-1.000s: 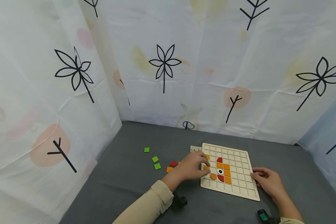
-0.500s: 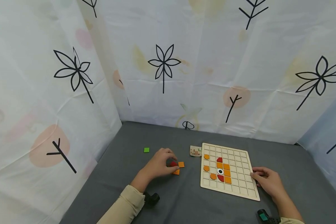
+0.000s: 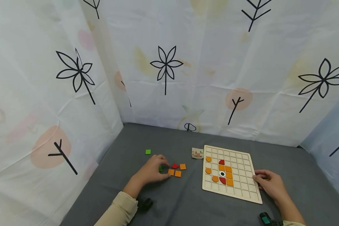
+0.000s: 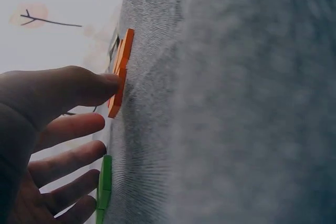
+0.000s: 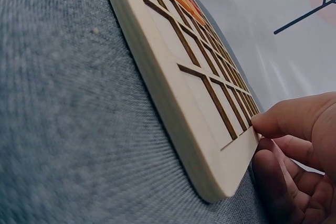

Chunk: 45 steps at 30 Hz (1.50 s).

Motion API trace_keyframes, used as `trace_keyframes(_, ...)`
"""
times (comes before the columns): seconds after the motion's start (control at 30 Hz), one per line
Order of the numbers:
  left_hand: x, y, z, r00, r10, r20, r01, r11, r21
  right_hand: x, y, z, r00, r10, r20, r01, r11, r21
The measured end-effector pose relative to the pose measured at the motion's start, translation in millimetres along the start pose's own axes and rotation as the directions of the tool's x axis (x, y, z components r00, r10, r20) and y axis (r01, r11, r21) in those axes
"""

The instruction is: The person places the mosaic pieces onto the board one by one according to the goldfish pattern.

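My left hand (image 3: pixel 150 169) is low over the loose tiles, fingers relaxed and apart. Its thumb touches the leftmost orange square tile (image 3: pixel 171 172). Just right lie a red quarter-round piece (image 3: pixel 174 165) and two more orange squares (image 3: pixel 182 167). A green tile (image 3: pixel 160 168) shows partly behind the fingers. On the right, my right hand (image 3: pixel 269 182) pinches the edge of the wooden grid board (image 3: pixel 243 175), thumb on top in the right wrist view. The board carries orange rounds (image 3: pixel 215 179), orange squares (image 3: pixel 229 175), red pieces (image 3: pixel 222 180) and an eye piece (image 3: pixel 222 174).
A small pattern card (image 3: pixel 197 153) lies against the board's left edge. Another green tile (image 3: pixel 148 152) sits farther back on the grey table (image 3: pixel 183 201). Printed cloth (image 3: pixel 169 103) hangs behind the table and along its left side.
My left hand has let go of an orange round on the board and moved left to the loose tiles, passing over the red piece. The right hand stays at the board's edge.
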State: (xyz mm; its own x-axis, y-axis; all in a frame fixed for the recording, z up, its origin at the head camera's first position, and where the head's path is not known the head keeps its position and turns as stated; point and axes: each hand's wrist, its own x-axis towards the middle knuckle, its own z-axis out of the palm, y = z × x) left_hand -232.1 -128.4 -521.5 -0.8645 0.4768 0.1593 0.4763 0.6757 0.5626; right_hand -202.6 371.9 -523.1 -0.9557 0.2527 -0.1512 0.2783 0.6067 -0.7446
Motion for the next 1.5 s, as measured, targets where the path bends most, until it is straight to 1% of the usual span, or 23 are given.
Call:
trace_keyframes(0.13,0.5,-2.1,1.7,1.000,-0.008,0.019,0.008,1.000,0.007,0.1,-0.2,0.1,1.000,-0.001,-0.005,0.001,1.000,0.001)
trace_keyframes(0.4,1.7,-1.9,3.8,1.000,0.002,0.020,-0.003,1.000,0.018,-1.7,-0.6,-1.2,1.000,-0.005,0.001,0.005,1.000,0.003)
trace_keyframes(0.67,1.7,-1.7,5.2,1.000,0.002,0.002,-0.002,1.000,0.000,-1.1,1.1,0.5,1.000,0.007,-0.002,-0.007,1.000,0.010)
trace_keyframes(0.77,3.7,0.5,4.6,1.000,0.008,-0.009,-0.008,1.000,-0.008,-0.8,1.8,0.9,1.000,0.007,-0.002,-0.007,1.000,0.009)
trace_keyframes(0.87,8.6,5.4,3.1,1.000,0.008,-0.015,-0.008,1.000,-0.021,-0.5,2.1,1.1,1.000,0.008,-0.007,-0.007,1.000,0.006)
trace_keyframes(1.0,21.3,14.6,4.5,1.000,0.021,-0.012,-0.021,0.999,-0.034,-0.6,1.1,1.0,1.000,0.000,-0.012,0.000,1.000,0.000)
trace_keyframes(1.13,39.9,26.8,11.4,0.997,0.076,-0.017,-0.077,0.994,-0.078,0.7,-2.2,0.1,1.000,-0.004,-0.008,0.004,1.000,-0.008)
trace_keyframes(1.3,67.7,49.0,25.7,0.989,0.143,-0.023,-0.145,0.982,-0.121,1.3,-3.9,-0.3,1.000,-0.004,-0.005,0.004,1.000,-0.008)
trace_keyframes(1.4,84.6,63.6,36.1,0.982,0.187,-0.018,-0.188,0.971,-0.149,-0.4,-3.1,-0.8,1.000,0.001,0.002,-0.001,1.000,-0.005)
trace_keyframes(1.5,99.8,79.5,45.5,0.976,0.220,-0.009,-0.218,0.964,-0.154,-2.1,-1.8,-1.4,1.000,-0.001,0.013,0.001,1.000,-0.003)
